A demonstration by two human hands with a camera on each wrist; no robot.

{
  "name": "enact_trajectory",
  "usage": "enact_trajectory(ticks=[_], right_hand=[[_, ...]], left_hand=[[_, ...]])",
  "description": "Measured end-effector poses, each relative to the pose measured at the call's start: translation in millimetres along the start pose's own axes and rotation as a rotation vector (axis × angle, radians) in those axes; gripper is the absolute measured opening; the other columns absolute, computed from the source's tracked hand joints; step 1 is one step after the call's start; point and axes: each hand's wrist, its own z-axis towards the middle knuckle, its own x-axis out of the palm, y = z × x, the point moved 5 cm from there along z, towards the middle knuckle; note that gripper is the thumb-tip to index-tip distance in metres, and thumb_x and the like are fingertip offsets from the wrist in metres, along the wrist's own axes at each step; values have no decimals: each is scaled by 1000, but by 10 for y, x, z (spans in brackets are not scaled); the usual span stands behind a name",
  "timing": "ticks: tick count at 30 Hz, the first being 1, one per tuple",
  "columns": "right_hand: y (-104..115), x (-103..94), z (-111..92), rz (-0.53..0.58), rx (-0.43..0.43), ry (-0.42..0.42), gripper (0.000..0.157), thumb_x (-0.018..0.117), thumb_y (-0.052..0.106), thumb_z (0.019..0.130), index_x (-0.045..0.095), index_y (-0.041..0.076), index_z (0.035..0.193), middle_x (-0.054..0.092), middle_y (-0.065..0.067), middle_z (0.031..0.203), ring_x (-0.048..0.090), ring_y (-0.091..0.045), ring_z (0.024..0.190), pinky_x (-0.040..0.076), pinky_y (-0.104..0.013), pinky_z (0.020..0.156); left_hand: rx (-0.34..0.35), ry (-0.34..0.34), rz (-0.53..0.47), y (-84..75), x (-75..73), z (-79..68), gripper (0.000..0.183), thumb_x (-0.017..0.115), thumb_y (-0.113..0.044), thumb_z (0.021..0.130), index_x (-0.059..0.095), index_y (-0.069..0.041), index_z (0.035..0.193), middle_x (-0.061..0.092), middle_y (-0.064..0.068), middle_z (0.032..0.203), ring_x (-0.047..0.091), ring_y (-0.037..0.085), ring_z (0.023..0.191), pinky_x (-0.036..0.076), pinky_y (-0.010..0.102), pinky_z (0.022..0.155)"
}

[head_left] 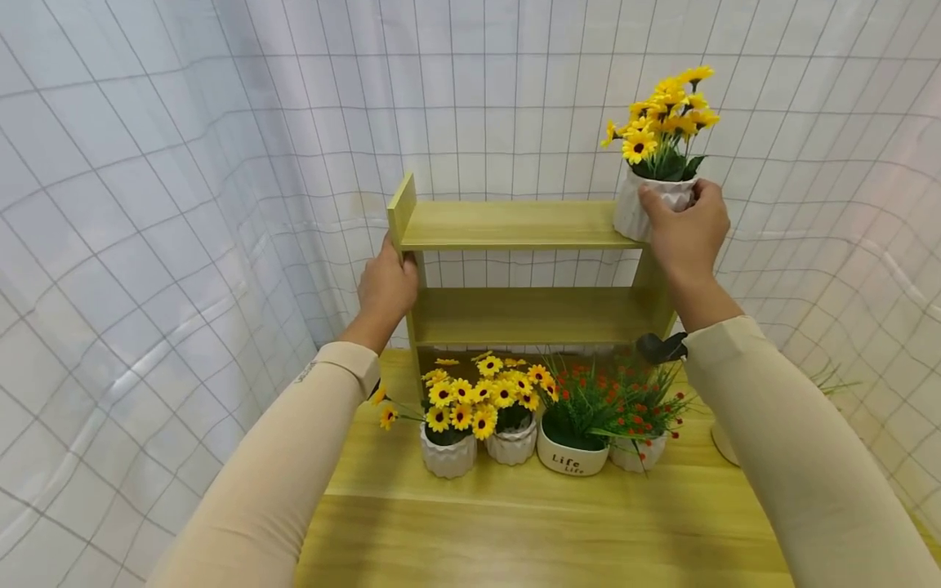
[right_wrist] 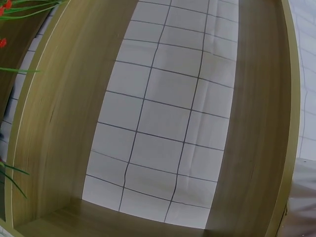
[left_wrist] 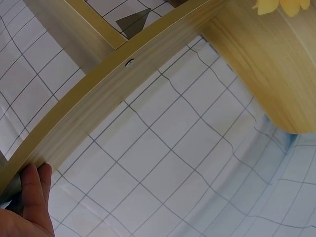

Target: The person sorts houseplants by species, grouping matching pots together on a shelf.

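Note:
My right hand grips the white ribbed pot of a yellow artificial sunflower plant, thumb in front and fingers around its right side. The pot is upright at the right end of the top board of a small wooden shelf. Part of the pot's white wall shows at the lower right of the right wrist view. My left hand holds the shelf's left side panel below the top board. In the left wrist view, fingers lie against that panel's edge.
Before the shelf stand two sunflower pots, an oval "Life" planter with grass and red blooms, and another red-flowered pot. A further pot is partly behind the right sleeve. Grid-patterned cloth surrounds the wooden table.

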Motion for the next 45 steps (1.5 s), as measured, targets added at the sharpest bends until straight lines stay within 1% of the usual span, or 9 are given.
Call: enact_trajectory(ticks=[8,14,22,30,33,36,39,42,45], right_hand=[[60,46,52,-63,21,47,79,69,55,85,40,10,144,49,-8,136,48,-19,119,45,-32,95],[75,60,105,-118,33,58,80,67,57,86,39,9,143,48,-7,134,46,-19,118,44,-32,93],[94,92,171,-169,40,56,84,64,61,86,36,9,145,46,-9,138,45,-20,121,43,-32,95],[75,113,206,-188,69,89,88,60,65,86,29,13,150,38,-8,149,40,-20,130,39,-34,105],[77,123,198,-164,74,103,87,59,64,87,28,13,151,36,-8,150,39,-20,131,37,-33,106],[84,121,163,-115,92,115,86,58,61,90,25,13,152,33,-7,152,36,-17,132,34,-30,108],[89,102,116,-15,110,122,83,59,55,93,22,14,154,27,-5,157,31,-13,138,30,-25,111],[98,72,53,71,105,116,81,61,50,94,21,15,155,22,-3,160,25,-9,143,28,-23,112],[108,41,-23,118,77,92,79,64,49,93,25,15,153,26,-2,158,29,-10,140,30,-23,111]], left_hand=[[-3,0,3,1,-28,10,43,37,-28,106,37,-16,148,68,20,101,66,37,78,50,50,63],[-3,0,-4,-14,-26,-3,44,38,-28,106,36,-18,150,67,18,98,64,36,75,49,48,61],[-4,-8,-7,-40,-32,-12,44,38,-28,107,36,-19,150,67,17,97,64,35,74,49,47,61],[-4,2,0,-30,-24,24,45,38,-27,106,36,-19,150,67,19,101,64,36,78,50,49,63],[-7,-2,8,-30,-35,29,44,39,-27,106,37,-18,149,67,20,102,65,36,80,50,50,65],[-10,2,5,-25,-33,28,44,39,-27,106,37,-18,149,67,19,99,65,36,78,50,49,63],[-8,7,-1,-20,-23,17,44,39,-27,106,37,-18,148,67,19,97,64,35,75,50,48,62],[-6,10,-5,-16,-16,1,44,39,-26,106,36,-17,149,67,19,97,64,35,75,50,48,62],[-10,6,-1,-7,-22,-7,43,39,-26,106,37,-17,148,67,20,97,64,35,75,50,48,63]])
